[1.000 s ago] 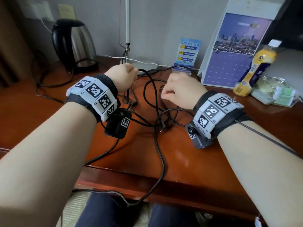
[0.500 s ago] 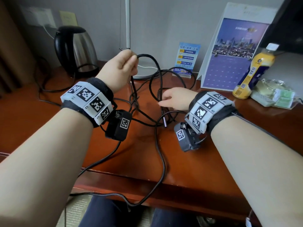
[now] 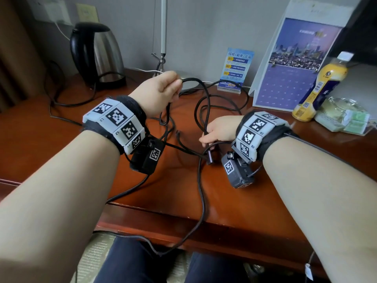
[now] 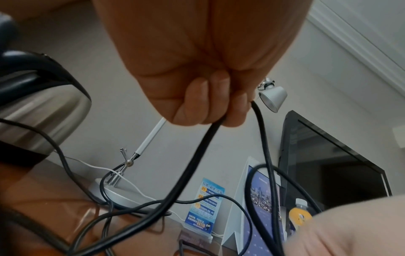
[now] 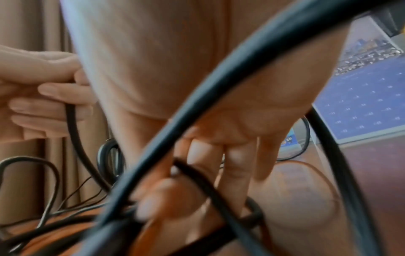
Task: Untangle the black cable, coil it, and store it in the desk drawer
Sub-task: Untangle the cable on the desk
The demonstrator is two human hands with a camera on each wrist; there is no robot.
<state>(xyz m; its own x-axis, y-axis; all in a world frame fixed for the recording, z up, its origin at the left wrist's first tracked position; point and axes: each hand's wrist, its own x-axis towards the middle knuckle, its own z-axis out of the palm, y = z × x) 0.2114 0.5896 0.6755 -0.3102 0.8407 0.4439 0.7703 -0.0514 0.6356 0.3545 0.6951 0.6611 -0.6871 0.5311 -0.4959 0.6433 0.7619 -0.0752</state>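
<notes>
At far left the kettle (image 3: 100, 56) is standing with its own cord trailing across the counter (image 3: 40, 144), and that is worrying me: I could be dragging it along if it is caught in my tangle. My left hand (image 3: 159, 92) is lifting a loop of the black cable (image 3: 206, 103) well above the wood, fingers (image 4: 197, 105) clenched round the strand. In the middle, loose loops are still crossing each other on the counter, so pulling upward now risks tightening a knot rather than freeing it. One length is hanging over the near edge toward my knees and may be snagging there. Lower and to the right, my right hand (image 3: 220, 130) is pinching the cable near its plug (image 3: 210, 157). Beyond it the blue card (image 3: 234, 70), the calendar (image 3: 291, 64) and the bottle (image 3: 320, 86) are standing close together, so a whipping loop could be toppling them. The bare counter toward me is giving the most room.
</notes>
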